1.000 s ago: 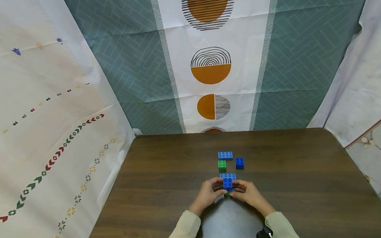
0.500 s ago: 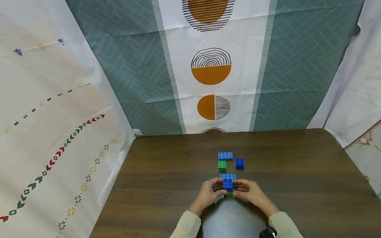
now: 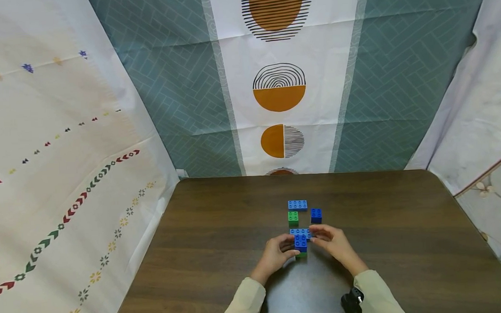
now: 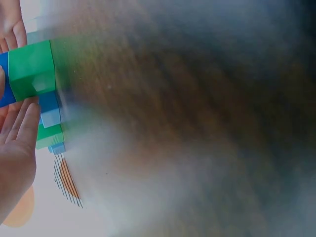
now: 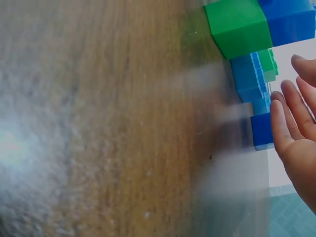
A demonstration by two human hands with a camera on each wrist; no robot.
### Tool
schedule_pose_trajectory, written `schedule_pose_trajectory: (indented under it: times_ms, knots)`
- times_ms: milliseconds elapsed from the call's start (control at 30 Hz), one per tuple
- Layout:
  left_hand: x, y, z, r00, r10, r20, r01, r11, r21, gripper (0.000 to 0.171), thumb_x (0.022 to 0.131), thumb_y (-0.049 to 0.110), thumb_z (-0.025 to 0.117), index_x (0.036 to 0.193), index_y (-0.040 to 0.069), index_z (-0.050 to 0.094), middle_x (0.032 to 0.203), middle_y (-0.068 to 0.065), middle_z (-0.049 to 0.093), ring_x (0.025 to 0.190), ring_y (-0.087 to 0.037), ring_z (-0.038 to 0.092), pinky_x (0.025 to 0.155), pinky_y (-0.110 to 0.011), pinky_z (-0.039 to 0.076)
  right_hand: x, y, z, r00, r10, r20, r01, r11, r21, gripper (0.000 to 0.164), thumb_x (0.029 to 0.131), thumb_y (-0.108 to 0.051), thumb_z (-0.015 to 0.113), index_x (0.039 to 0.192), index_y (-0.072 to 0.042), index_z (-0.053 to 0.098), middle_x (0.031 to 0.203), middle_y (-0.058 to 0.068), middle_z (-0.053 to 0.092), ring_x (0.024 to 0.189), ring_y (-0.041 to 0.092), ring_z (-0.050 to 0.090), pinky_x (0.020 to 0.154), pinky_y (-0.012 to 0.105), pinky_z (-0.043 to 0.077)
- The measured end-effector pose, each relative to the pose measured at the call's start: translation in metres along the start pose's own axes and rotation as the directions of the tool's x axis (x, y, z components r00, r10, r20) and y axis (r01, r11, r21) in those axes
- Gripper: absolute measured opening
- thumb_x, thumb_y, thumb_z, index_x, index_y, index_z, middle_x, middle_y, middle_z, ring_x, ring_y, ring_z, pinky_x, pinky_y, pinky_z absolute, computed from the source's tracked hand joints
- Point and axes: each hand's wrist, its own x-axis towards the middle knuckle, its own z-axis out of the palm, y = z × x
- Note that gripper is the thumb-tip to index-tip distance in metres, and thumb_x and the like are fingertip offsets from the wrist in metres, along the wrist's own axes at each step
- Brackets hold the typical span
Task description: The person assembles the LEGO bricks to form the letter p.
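A dark blue toy building brick (image 3: 300, 242) sits on a green brick (image 4: 32, 71), forming a small stack on the table in front of the person. The left hand (image 3: 274, 255) holds this stack from the left, thumb at the near side of the blue brick and fingers behind it. On the other side is the right hand (image 3: 335, 247), its fingers loosely spread with a gap to the stack in the right wrist view. Its fingertips come close to the right end of a lighter blue long brick (image 3: 296, 231), which lies just behind the stack.
Farther back on the wooden table (image 3: 219, 215) are a small green brick (image 3: 293, 217), a dark blue brick (image 3: 316, 215) and another light blue long brick (image 3: 297, 205). Patterned cloths (image 3: 178, 84) hang behind and at both sides of the table.
The right hand has let go of the stack and moved a little right and away, its fingers spreading. The left hand and the bricks look the same.
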Motion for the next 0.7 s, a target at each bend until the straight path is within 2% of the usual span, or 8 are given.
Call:
schedule_pose_trajectory:
  times_ms: [200, 700]
  knots:
    - [0.000, 0.001, 0.000, 1.000, -0.015, 0.003, 0.015, 1.000, 0.007, 0.031, 0.085, 0.004, 0.071, 0.115, -0.001, 0.064, 0.112, -0.013, 0.067, 0.103, -0.024, 0.066, 0.086, -0.029, 0.055, 0.006, 0.006, 0.000, 1.000, -0.011, 0.001, 0.011, 1.000, 0.000, 0.040, 0.087, -0.001, 0.070, 0.125, 0.001, 0.059, 0.126, 0.019, 0.060, 0.117, 0.035, 0.056, 0.099, 0.042, 0.046]
    - [-0.002, 0.004, 0.001, 1.000, -0.009, 0.000, 0.009, 1.000, -0.030, 0.031, 0.085, 0.000, 0.071, 0.115, -0.001, 0.064, 0.111, -0.013, 0.067, 0.103, -0.023, 0.066, 0.086, -0.028, 0.055, 0.021, 0.014, 0.010, 0.999, 0.013, 0.030, -0.013, 1.000, -0.013, 0.040, 0.086, 0.005, 0.068, 0.125, 0.002, 0.060, 0.127, 0.022, 0.058, 0.118, 0.038, 0.055, 0.099, 0.044, 0.045]
